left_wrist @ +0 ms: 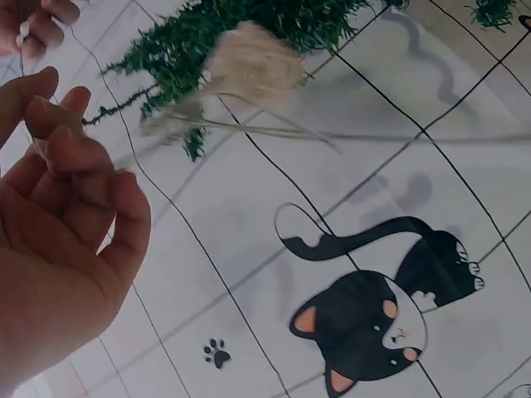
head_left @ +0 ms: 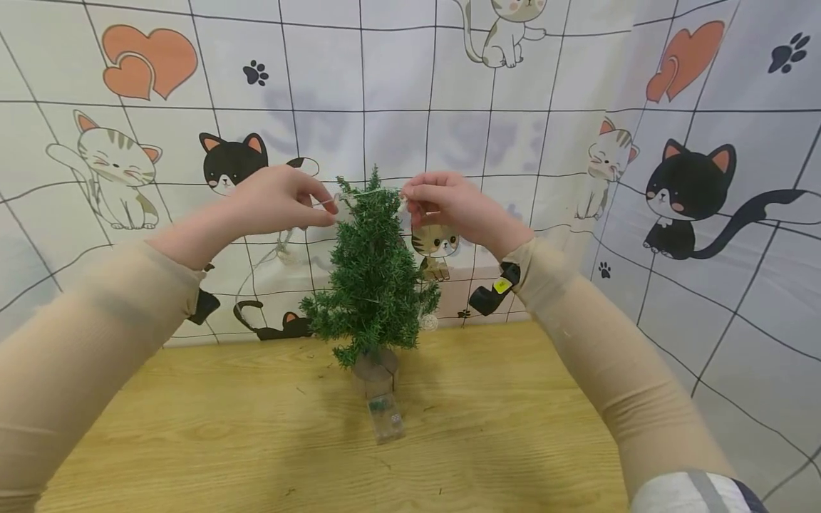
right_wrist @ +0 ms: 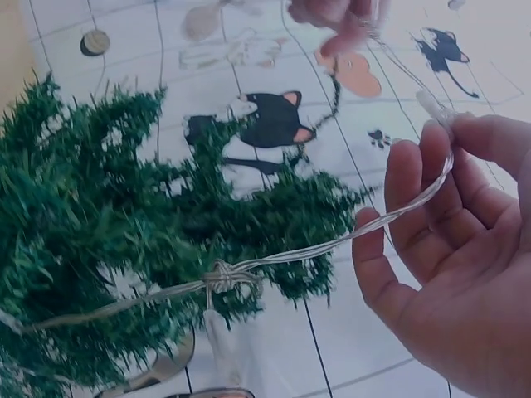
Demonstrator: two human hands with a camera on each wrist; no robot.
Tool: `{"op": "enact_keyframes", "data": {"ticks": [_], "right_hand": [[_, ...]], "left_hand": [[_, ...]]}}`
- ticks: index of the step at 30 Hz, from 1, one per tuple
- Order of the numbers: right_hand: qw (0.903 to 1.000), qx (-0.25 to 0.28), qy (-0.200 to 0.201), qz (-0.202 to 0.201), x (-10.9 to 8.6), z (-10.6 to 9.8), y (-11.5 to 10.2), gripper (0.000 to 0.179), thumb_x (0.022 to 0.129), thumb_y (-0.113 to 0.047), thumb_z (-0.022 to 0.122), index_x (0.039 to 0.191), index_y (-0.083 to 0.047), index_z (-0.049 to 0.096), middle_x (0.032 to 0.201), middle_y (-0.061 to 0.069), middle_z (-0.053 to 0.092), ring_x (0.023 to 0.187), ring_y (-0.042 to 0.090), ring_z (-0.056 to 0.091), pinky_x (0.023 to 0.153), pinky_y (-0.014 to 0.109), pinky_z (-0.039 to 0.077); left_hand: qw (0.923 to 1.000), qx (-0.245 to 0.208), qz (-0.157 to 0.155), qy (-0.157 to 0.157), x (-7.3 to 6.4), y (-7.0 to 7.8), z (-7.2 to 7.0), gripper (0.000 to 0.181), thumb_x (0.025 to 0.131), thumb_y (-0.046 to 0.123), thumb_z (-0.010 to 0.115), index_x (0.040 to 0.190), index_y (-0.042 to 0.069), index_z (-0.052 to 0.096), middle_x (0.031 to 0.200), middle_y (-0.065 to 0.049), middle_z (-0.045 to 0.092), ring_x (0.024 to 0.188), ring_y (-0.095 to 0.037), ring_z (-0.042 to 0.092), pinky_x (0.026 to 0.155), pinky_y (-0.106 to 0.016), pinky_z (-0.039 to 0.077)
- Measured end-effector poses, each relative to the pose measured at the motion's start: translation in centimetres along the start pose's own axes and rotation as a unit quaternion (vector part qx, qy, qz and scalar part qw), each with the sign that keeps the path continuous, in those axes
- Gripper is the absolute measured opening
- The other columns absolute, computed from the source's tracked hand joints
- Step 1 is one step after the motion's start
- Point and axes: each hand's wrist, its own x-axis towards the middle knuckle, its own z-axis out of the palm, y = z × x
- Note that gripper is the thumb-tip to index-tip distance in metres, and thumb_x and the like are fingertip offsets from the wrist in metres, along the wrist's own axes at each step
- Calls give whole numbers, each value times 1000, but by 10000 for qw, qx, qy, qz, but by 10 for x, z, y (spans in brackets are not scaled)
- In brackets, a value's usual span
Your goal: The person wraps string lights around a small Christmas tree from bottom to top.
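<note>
A small green artificial Christmas tree (head_left: 375, 271) stands upright in front of me, its base wrapped in brown. Both hands are raised at its top, one on each side. My right hand (head_left: 455, 203) pinches a clear string of lights (right_wrist: 332, 245) between thumb and fingertips, beside a small white bulb. My left hand (head_left: 279, 203) pinches the same thin wire left of the tip, and a stretch runs across the treetop between the hands. In the right wrist view the wire has a knot (right_wrist: 220, 278) lying over the branches. A pale round ball (left_wrist: 253, 66) hangs on the wire near my left hand.
A clear plastic box (head_left: 386, 419) lies on the wooden table (head_left: 212, 427) before the tree base. Another pale ball (head_left: 428, 322) hangs at the tree's lower right. Behind stands a white cloth backdrop (head_left: 398, 71) with a grid and cartoon cats.
</note>
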Motion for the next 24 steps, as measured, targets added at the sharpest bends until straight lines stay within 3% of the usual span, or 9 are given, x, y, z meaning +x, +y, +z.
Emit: {"op": "enact_keyframes", "data": {"ticks": [4, 9, 11, 15, 18, 21, 24], "right_hand": [[9998, -21, 201, -53, 1, -8, 0, 15, 100, -14, 54, 98, -1, 62, 78, 7, 56, 70, 20, 53, 79, 36, 51], [9993, -34, 291, -216, 5, -16, 5, 16, 100, -15, 55, 98, -1, 62, 74, 7, 54, 68, 20, 51, 77, 35, 50], [9991, -10, 339, -255, 7, -18, 7, 16, 100, -15, 55, 101, -1, 62, 74, 7, 54, 67, 21, 52, 75, 35, 49], [9972, 68, 656, -363, 10, -19, 14, 12, 98, -12, 58, 106, -4, 58, 81, 8, 55, 69, 20, 51, 73, 32, 48], [9930, 113, 1028, -562, 16, -19, 21, 9, 96, -9, 60, 102, -7, 54, 87, 9, 56, 70, 20, 51, 71, 31, 48], [9874, -65, 1363, -807, 21, -20, 31, 8, 95, -7, 61, 97, -8, 54, 87, 12, 57, 70, 22, 51, 69, 32, 47], [9801, -578, 1611, -1007, 25, -19, 39, 3, 95, -7, 61, 97, -9, 60, 88, 12, 59, 71, 23, 51, 68, 32, 45]], "left_hand": [[9976, -635, -170, -203, -6, -14, -12, 32, 95, 31, 62, 120, 13, 66, 80, -5, 68, 75, -24, 62, 72, -38, 41], [9909, -1276, -208, -376, -9, -22, -30, 35, 97, 29, 58, 128, 14, 53, 92, -9, 67, 90, -24, 64, 89, -42, 39], [9889, -1434, -206, -329, -8, -21, -36, 31, 98, 28, 56, 126, 15, 50, 95, -9, 64, 90, -23, 61, 86, -40, 41], [9864, -1630, -118, -145, -1, -15, -49, 19, 100, 21, 46, 118, 14, 50, 94, -7, 53, 75, -21, 50, 61, -32, 45], [9927, -1206, -13, 91, 10, -9, -54, 21, 99, 15, 40, 113, 12, 55, 95, -6, 48, 59, -16, 41, 46, -27, 38], [9986, -184, 170, 473, 25, -4, -54, 27, 96, 12, 37, 111, 11, 60, 103, -6, 54, 61, -18, 43, 58, -31, 40], [9948, 573, 261, 796, 39, -5, -50, 35, 93, 8, 33, 111, 9, 63, 110, -9, 58, 76, -23, 49, 75, -38, 38]]}}
